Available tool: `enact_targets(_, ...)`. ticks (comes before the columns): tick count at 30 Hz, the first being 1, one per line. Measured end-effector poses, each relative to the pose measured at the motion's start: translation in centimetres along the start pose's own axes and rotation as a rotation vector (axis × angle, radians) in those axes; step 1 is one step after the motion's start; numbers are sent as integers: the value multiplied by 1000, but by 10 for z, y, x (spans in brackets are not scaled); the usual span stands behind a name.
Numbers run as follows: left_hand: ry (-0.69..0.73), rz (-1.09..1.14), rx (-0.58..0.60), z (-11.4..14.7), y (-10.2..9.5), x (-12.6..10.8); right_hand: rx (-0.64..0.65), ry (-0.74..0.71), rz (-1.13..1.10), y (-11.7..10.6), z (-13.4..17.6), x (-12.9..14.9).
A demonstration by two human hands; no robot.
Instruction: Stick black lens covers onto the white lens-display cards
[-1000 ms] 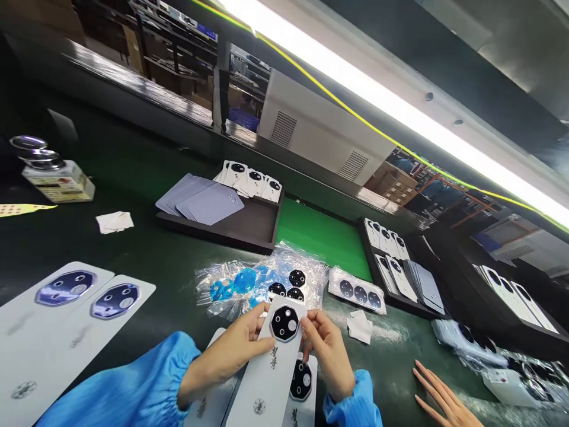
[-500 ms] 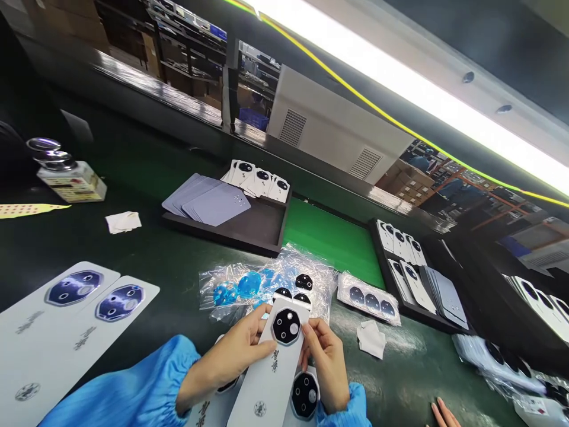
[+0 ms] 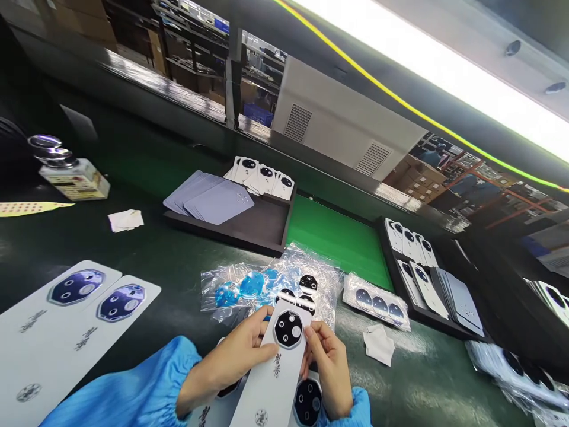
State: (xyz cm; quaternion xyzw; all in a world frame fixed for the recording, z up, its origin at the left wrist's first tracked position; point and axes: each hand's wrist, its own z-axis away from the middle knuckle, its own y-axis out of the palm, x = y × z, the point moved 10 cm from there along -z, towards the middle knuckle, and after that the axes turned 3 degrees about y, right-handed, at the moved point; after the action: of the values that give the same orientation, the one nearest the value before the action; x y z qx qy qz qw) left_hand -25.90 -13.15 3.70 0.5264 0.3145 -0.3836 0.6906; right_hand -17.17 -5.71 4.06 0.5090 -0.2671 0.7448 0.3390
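Note:
Between my two hands is a white phone back cover [image 3: 271, 385] with a black eight-sided camera plate near its top. My left hand [image 3: 237, 359] grips its left edge, thumb on the front face. My right hand [image 3: 328, 367] pinches the upper right edge beside the camera plate. Other white back covers lie beneath; one with a black camera plate [image 3: 307, 402] shows below my right hand. Just beyond the held cover, several loose black camera plates [image 3: 308, 283] lie on clear plastic bags [image 3: 322, 270] with blue film pieces [image 3: 251, 285].
Two large white covers [image 3: 57, 332] lie at left. A dark tray [image 3: 267, 228] holds grey sheets and white covers; another tray [image 3: 462, 332] stands right, beside a green mat [image 3: 338, 237]. A wrapped pack of camera plates [image 3: 377, 305], a white cloth [image 3: 379, 345] and a glass bottle [image 3: 73, 178] surround.
The view has shifted slightly, and another person's fingers at the lower right have left the frame. Both my hands keep nearly the same grip on the back cover.

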Motion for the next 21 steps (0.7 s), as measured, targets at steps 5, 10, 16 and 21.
enact_targets(5,40,9,-28,-4,-4,5,-8,-2,-15,-1,-1,0)
enact_targets(10,50,26,-13,-3,-2,3,-17,-23,-12,-1,0,1)
enact_targets(16,34,6,-2,-1,0,0,-24,-105,147,-12,0,-8)
enact_targets(21,46,27,-8,-2,-1,1,-70,-176,255,-31,6,-21)
